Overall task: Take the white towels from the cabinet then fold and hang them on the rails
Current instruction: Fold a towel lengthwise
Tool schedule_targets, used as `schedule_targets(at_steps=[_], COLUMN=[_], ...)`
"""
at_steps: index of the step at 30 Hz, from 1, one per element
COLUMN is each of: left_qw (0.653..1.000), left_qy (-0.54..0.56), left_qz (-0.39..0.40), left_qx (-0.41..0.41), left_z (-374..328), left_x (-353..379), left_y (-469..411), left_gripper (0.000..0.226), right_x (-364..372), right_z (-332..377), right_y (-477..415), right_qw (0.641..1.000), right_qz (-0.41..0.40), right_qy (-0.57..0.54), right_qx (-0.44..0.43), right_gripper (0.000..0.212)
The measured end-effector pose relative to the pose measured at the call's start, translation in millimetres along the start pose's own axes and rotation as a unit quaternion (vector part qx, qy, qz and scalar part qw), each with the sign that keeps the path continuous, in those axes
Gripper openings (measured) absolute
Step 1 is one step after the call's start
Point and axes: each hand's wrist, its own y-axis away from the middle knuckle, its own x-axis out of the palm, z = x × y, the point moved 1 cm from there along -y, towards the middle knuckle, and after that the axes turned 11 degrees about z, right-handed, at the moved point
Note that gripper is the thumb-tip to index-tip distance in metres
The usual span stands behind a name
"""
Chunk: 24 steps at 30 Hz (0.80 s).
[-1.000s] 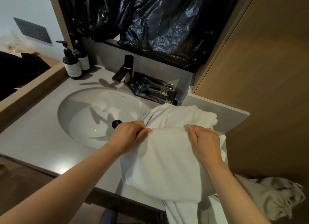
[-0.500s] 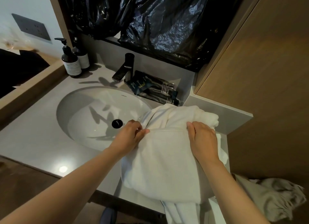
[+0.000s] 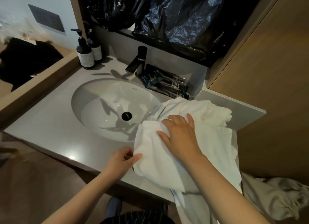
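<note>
So the towel (image 3: pixel 209 148) is on the worktop (image 3: pixel 41 128), just right of the sink (image 3: pixel 100 106), with its near end hanging over the front edge. Makes sense, since the flat top gives something to fold against.

The right hand (image 3: pixel 179 136) lies flat on top with its fingers spread. That grip is wide and holds nothing, it just presses down. My guess is it's pinning the layers so the fold doesn't slide.

The left hand (image 3: pixel 123 162) has its grip narrowed to a pinch on the towel's left edge, thumb on top, near the front of the worktop. Looks like it's set to pull that side over or tug it square while the other hand anchors.

The far end is bunched up, so the fold looks only partly done. No rail in view. A grey cloth (image 3: pixel 275 198) sits crumpled lower right, apart from the towel.
</note>
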Motion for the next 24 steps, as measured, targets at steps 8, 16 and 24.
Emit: schedule_targets(at_steps=[8,16,24], left_qw=[0.995,0.989,0.991], left_qy=[0.085,0.137,0.06], left_qz=[0.01,0.033,0.071], left_qx=[-0.041,0.05,0.096], left_z=[20,6,-9], left_x=[7,8,-38], left_y=[17,29,28], left_gripper=[0.014,0.012,0.015], right_x=[-5,-22,-25], right_z=[8,-15,-23], right_y=[-20,-15,-20], right_qw=[0.999,0.965,0.968], right_qz=[0.023,-0.031,-0.043], right_qy=[0.042,-0.259,-0.247], right_qx=[0.021,-0.036,-0.025], right_gripper=[0.044,0.029,0.025])
